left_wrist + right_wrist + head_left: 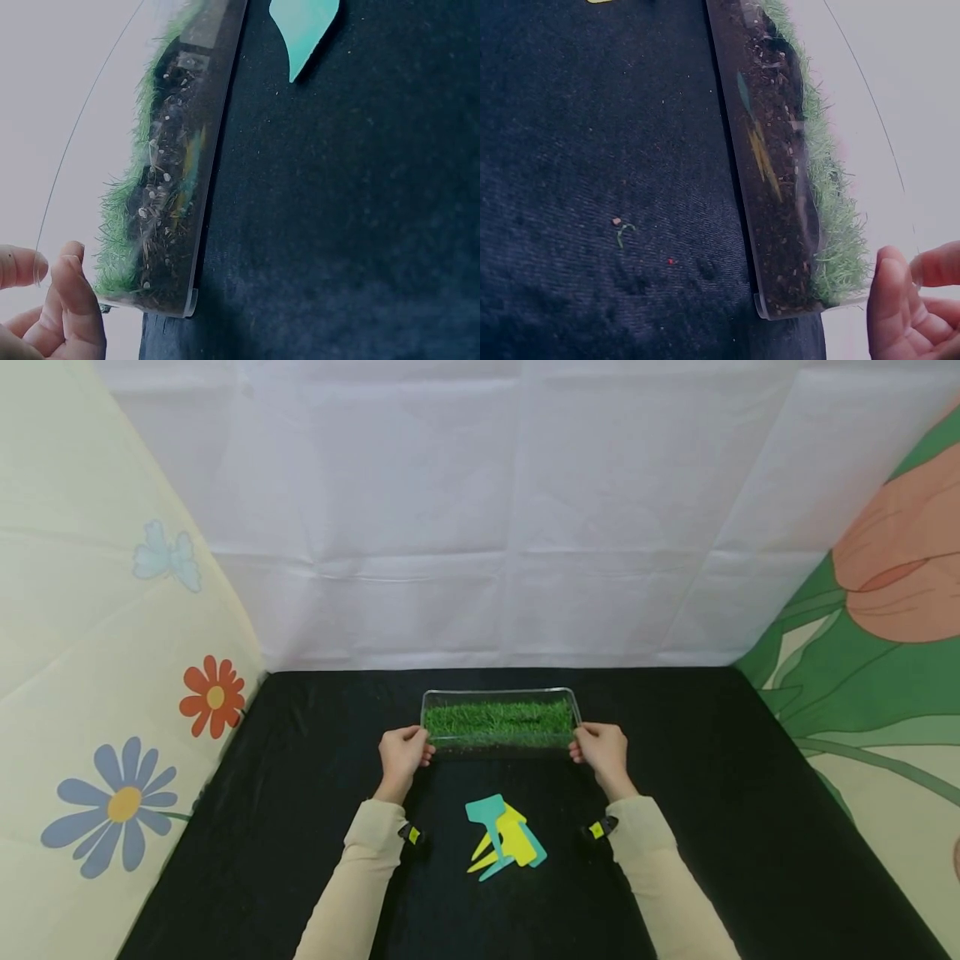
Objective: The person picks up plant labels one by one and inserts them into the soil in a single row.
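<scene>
Your left hand (401,753) pinches the left end of the clear tub (501,691), thumb and curled fingers closed on its thin rim. Your right hand (603,750) does the same at the right end, so the tub sits between the two, long side toward you. It is upright, near the far edge of the table (247,827); whether its base touches the black cover or is just above it, you cannot tell from here.

Inside the tub, green grass (495,718) runs the full length. Through the front wall, the wrist views show you dark soil (169,187) under the grass, flecked with pale bits, and a faint yellow and teal patch on the clear plastic.

Nearer to you, between your forearms and apart from both hands, lies a loose pile of teal and yellow tags (517,843). They overlap, with a T-shaped teal one on top and several pointed ends toward you. In the right wrist view, a small green scrap (624,235) and a red crumb (670,260) lie on the table.

Your pale sleeves (352,877) reach the wrists. Behind the table hangs a white sheet (450,527); on your left is a cream cloth with a blue flower (123,804), a red flower (215,697) and a butterfly (168,557), and on your right a large pink flower (907,552) with green leaves.
</scene>
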Action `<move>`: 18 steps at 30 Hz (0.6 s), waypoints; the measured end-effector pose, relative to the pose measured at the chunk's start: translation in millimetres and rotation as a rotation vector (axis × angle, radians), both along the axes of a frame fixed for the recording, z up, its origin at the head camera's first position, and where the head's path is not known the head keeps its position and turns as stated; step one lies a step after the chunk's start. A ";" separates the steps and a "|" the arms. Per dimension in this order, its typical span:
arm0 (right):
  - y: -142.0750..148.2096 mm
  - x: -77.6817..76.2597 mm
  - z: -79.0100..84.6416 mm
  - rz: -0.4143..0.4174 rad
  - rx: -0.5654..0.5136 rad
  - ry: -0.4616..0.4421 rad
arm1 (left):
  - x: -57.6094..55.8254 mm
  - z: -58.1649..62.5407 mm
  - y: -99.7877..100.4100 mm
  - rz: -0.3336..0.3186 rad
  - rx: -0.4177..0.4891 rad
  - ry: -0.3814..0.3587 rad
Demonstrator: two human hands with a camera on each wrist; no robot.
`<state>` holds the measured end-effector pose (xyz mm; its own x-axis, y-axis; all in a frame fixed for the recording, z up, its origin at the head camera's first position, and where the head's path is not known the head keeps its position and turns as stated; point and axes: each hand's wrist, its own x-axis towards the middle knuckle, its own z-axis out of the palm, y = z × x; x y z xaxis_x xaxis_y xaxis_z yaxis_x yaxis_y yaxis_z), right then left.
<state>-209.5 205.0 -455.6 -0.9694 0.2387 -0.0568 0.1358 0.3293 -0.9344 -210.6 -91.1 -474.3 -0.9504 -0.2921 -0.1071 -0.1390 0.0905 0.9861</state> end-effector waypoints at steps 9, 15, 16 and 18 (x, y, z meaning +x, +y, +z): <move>0.1 0.1 1.4 -0.002 0.008 0.006 | 2.2 0.2 -0.2 0.004 0.002 0.012; 1.1 -0.3 1.4 0.002 0.011 0.000 | 4.4 0.3 0.0 0.018 0.008 0.017; 1.4 -0.2 1.5 0.003 0.012 -0.002 | 4.8 0.3 0.0 0.017 0.011 0.018; 2.2 -0.5 1.0 0.003 0.014 -0.002 | 5.4 0.3 0.1 0.014 0.013 0.020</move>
